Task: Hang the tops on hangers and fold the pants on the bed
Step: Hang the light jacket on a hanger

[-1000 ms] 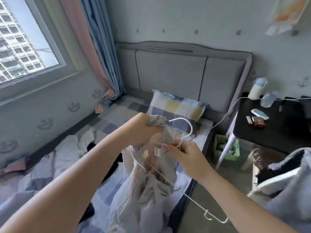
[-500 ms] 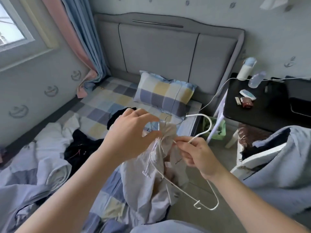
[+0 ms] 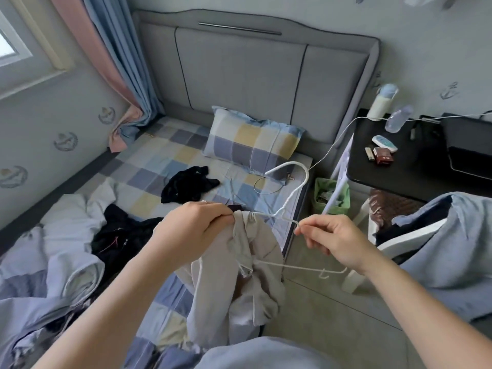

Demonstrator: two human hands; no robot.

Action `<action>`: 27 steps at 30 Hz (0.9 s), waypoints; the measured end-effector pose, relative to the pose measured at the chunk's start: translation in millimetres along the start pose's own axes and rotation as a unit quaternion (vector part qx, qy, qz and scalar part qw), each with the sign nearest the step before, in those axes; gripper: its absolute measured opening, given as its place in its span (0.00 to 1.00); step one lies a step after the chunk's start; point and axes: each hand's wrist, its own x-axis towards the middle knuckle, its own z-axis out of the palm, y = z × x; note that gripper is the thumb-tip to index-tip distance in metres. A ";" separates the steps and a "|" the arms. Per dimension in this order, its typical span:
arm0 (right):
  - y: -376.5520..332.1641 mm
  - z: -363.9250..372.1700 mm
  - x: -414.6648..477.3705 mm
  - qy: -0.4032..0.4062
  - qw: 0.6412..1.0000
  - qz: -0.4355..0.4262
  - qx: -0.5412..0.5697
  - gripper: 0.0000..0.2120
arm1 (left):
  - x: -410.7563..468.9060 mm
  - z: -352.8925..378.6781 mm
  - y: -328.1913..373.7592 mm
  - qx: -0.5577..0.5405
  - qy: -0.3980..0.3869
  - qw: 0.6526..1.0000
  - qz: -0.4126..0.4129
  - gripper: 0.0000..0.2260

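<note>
The left hand's (image 3: 194, 230) fingers (image 3: 222, 213) are curled tight, clamped on a bunched edge of the beige top (image 3: 210, 296) where the hanger's (image 3: 287, 164) left arm enters the cloth. The right hand's (image 3: 335, 241) thumb and forefinger (image 3: 302, 228) are pinched together on the hanger's right arm, with the other fingers loosely curled beneath. The white wire hanger is held between the hands, its hook pointing up and far, its bottom bar running right below the right wrist. The top hangs from the left hand down over the near right edge of the bed (image 3: 159, 161), only partly on the hanger.

Further out on the checked sheet lie a black garment (image 3: 189, 185) just near of the pillow (image 3: 253, 145), another dark one (image 3: 119, 235) to the left and a white one (image 3: 74, 217) beside it. A grey headboard (image 3: 253, 75) stands at the far end. To the right is a black table (image 3: 412, 166) with a bottle (image 3: 383, 102), and a green bin (image 3: 343, 201) sits between it and the bed.
</note>
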 end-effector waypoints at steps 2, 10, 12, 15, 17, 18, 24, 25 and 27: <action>-2.6 2.4 -0.3 -0.003 1.000 -0.002 -0.002 0.10 | -0.6 6.2 5.6 -0.007 0.003 1.000 0.001 0.23; -9.0 25.2 7.5 -0.019 0.998 -0.051 -0.038 0.10 | 0.4 38.5 24.8 -0.049 0.013 0.999 0.008 0.17; -5.8 28.4 11.2 -0.002 0.998 -0.058 -0.033 0.10 | 2.4 39.0 20.9 -0.061 0.023 0.998 0.001 0.15; 0.8 33.3 12.4 0.104 0.977 -0.145 -0.114 0.07 | 2.2 38.5 17.2 -0.076 0.058 0.995 -0.022 0.12; 2.1 34.1 7.4 0.224 0.933 -0.228 -0.162 0.07 | 0.2 37.8 16.1 -0.104 0.107 0.988 -0.051 0.11; 0.9 35.0 2.7 0.254 0.922 -0.251 -0.147 0.07 | -1.6 36.8 17.5 -0.124 0.131 0.982 -0.061 0.11; -0.8 74.7 -1.3 -0.001 0.987 -0.146 -0.073 0.16 | -2.6 33.2 41.5 -0.254 0.206 0.934 -0.143 0.11; 4.2 82.1 2.1 -0.023 0.989 -0.132 -0.068 0.21 | -1.0 33.3 44.3 -0.270 0.209 0.928 -0.148 0.10; 13.8 91.7 9.5 -0.021 0.987 -0.128 -0.094 0.25 | 1.5 34.4 48.8 -0.283 0.211 0.924 -0.148 0.10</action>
